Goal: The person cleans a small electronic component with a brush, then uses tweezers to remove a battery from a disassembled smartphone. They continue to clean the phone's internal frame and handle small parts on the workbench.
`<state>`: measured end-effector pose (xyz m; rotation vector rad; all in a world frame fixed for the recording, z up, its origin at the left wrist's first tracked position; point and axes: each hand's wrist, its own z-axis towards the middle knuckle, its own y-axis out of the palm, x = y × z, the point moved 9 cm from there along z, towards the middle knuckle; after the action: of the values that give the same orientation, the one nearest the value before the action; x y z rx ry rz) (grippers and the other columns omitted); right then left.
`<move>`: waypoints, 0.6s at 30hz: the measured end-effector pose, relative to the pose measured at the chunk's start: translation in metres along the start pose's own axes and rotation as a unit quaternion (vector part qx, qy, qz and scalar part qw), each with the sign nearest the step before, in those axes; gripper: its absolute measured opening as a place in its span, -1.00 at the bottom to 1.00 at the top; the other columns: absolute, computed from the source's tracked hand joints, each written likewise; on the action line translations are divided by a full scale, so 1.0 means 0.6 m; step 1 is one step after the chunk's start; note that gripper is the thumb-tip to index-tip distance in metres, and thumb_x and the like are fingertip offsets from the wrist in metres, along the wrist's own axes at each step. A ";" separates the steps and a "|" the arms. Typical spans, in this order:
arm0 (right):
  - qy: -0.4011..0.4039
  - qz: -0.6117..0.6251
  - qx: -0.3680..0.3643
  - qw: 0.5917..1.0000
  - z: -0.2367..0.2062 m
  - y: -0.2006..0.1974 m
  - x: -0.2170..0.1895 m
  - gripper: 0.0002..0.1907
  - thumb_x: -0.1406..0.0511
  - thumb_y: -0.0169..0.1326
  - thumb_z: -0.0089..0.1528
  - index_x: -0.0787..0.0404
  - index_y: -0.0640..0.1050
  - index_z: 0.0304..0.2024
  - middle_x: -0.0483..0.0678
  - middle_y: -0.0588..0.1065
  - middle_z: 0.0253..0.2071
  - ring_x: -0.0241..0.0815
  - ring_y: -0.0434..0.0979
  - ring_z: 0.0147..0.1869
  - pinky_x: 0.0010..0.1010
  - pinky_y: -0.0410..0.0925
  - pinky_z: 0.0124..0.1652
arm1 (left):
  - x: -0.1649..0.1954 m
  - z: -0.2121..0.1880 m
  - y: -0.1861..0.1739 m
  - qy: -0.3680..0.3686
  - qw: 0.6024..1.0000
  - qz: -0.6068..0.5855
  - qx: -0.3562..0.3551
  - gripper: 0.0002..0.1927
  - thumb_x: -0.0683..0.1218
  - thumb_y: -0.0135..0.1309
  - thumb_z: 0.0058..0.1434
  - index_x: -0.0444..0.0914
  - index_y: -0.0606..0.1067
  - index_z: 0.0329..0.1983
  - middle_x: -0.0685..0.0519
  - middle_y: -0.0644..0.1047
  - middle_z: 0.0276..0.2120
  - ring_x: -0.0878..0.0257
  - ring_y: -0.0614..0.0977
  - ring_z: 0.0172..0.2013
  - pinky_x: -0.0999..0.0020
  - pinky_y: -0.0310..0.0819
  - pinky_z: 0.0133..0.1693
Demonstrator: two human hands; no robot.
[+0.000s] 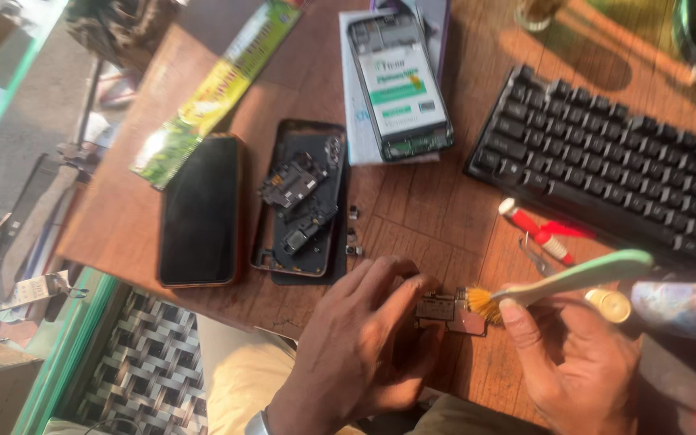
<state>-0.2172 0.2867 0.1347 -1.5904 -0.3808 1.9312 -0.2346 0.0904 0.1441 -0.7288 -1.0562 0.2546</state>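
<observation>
My left hand presses down on a small phone circuit board at the near edge of the wooden table. My right hand holds a pale green toothbrush whose yellow bristles touch the board's right end. An opened phone back cover with loose black parts lies beyond my left hand, beside a black phone lying face up.
A disassembled phone with its battery showing rests on a white box at the back. A black keyboard fills the right. A red and white tube, tweezers, small screws, a green packet strip and a bottle lie around.
</observation>
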 end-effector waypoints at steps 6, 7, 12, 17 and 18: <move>0.087 0.028 -0.024 0.996 -0.017 0.017 0.021 -0.79 0.43 0.15 0.27 0.41 0.54 -0.06 0.01 0.60 -0.23 -0.28 0.65 -0.14 -0.52 0.50 -0.13 | -0.013 -0.009 0.037 -0.097 0.995 0.014 -0.015 -0.37 0.06 0.23 0.06 -0.30 0.45 0.18 -0.09 0.45 0.05 0.01 0.52 0.02 0.17 0.41 0.06; 0.069 0.056 -0.002 0.996 -0.004 0.021 0.026 -0.79 0.43 0.15 0.26 0.40 0.53 -0.06 0.02 0.61 -0.23 -0.27 0.66 -0.14 -0.51 0.50 -0.12 | -0.017 0.000 0.043 -0.080 0.996 0.030 -0.014 -0.33 0.08 0.22 0.02 -0.31 0.45 0.18 -0.13 0.44 0.03 -0.03 0.51 0.00 0.14 0.39 0.02; 0.152 -0.048 0.030 0.987 -0.022 0.001 0.057 -0.81 0.45 0.19 0.24 0.39 0.60 -0.09 0.08 0.65 -0.25 -0.20 0.70 -0.15 -0.42 0.55 -0.06 | -0.033 0.000 0.061 -0.036 0.997 0.051 -0.046 -0.23 0.28 0.19 0.10 -0.31 0.45 0.22 -0.19 0.43 0.07 -0.07 0.51 0.02 0.06 0.37 0.02; 0.054 -0.031 0.051 0.997 -0.023 -0.011 0.064 -0.88 0.46 0.25 0.19 0.36 0.61 -0.22 0.08 0.65 -0.25 -0.20 0.69 -0.13 -0.41 0.51 0.06 | -0.047 -0.004 0.067 -0.032 0.997 0.053 -0.044 -0.27 0.25 0.18 0.12 -0.25 0.46 0.25 -0.09 0.45 0.12 0.01 0.54 0.10 0.12 0.40 0.08; 0.058 0.016 0.053 0.997 -0.023 -0.008 0.073 -0.84 0.47 0.23 0.20 0.37 0.61 -0.16 0.08 0.65 -0.24 -0.21 0.68 -0.12 -0.43 0.51 0.05 | -0.044 -0.003 0.063 -0.025 0.998 0.036 -0.037 -0.26 0.25 0.21 0.09 -0.27 0.46 0.24 -0.11 0.45 0.10 -0.02 0.54 0.07 0.09 0.39 0.07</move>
<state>-0.2070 0.3152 0.0998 -1.6389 -0.2037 1.8403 -0.2404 0.1038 0.1001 -0.8308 -1.0923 0.2981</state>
